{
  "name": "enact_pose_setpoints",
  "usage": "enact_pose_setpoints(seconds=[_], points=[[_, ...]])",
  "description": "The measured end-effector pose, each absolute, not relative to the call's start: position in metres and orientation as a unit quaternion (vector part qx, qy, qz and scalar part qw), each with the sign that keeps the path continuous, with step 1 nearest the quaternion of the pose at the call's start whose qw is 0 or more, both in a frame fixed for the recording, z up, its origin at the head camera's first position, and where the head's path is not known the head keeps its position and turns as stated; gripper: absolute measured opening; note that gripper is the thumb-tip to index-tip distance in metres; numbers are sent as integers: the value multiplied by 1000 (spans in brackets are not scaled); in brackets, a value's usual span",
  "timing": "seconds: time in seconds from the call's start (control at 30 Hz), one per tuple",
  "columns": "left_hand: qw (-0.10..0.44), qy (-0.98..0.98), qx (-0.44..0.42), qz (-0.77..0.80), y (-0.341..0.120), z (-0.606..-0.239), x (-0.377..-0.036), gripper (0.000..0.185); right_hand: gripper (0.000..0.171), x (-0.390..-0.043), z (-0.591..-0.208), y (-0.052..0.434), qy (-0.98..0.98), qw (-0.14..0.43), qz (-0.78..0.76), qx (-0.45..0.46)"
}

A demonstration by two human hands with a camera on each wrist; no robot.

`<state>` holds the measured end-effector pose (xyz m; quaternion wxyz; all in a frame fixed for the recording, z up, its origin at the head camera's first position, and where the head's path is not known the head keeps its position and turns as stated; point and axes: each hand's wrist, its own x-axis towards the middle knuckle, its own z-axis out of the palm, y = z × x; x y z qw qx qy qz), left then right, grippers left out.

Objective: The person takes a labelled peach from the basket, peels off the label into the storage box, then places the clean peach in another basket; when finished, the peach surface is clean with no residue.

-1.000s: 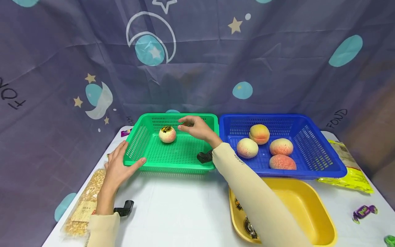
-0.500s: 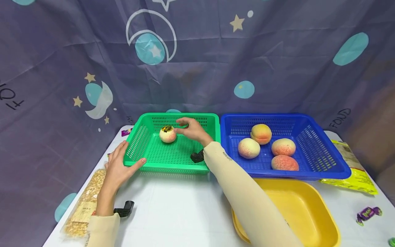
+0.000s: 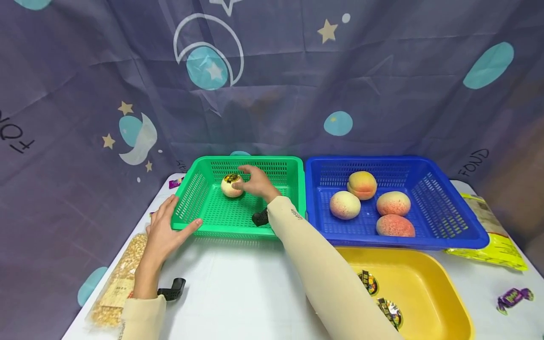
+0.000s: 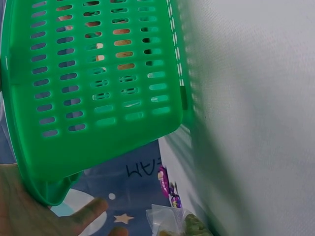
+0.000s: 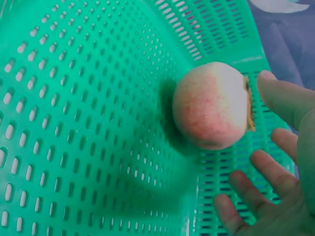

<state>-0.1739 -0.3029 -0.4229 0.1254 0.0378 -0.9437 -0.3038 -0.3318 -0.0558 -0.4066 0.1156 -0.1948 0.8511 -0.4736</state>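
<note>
A peach (image 3: 228, 188) with a black-and-yellow round sticker (image 3: 232, 178) on top lies in the green basket (image 3: 244, 231), toward its back left. Over the basket my right hand (image 3: 258, 183) reaches to the peach's right side, thumb and fingers spread. The right wrist view shows the thumb close to the sticker side of the peach (image 5: 209, 105) and the fingers apart from the fruit. My left hand (image 3: 163, 233) rests at the front left corner of the basket, thumb along the front rim and fingers stretched along the left side.
Several peaches (image 3: 345, 205) lie in a blue basket (image 3: 397, 242) on the right. A yellow tray (image 3: 425, 283) in front holds round stickers (image 3: 369, 282), partly behind the right sleeve. A bag of grains (image 3: 114, 288), a yellow packet (image 3: 495, 248) and a purple candy (image 3: 513, 298) lie near the table edges.
My right hand has moved left across the green basket until it overlaps the peach. My left hand has stayed at the basket corner. Stickers in the yellow tray show again beside the sleeve.
</note>
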Motion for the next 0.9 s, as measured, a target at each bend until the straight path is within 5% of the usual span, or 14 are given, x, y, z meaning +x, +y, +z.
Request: enact_pose_setpoints(seconds=[0.67,0.9], points=[[125,-943,38,-305,-305,-427,-175,100,78,-342,-416,-76,881,143,-395,-215],[125,-943,37,-306,-303,-427,-177,99,69,-343,-417,-77,899,133,-351,-223]])
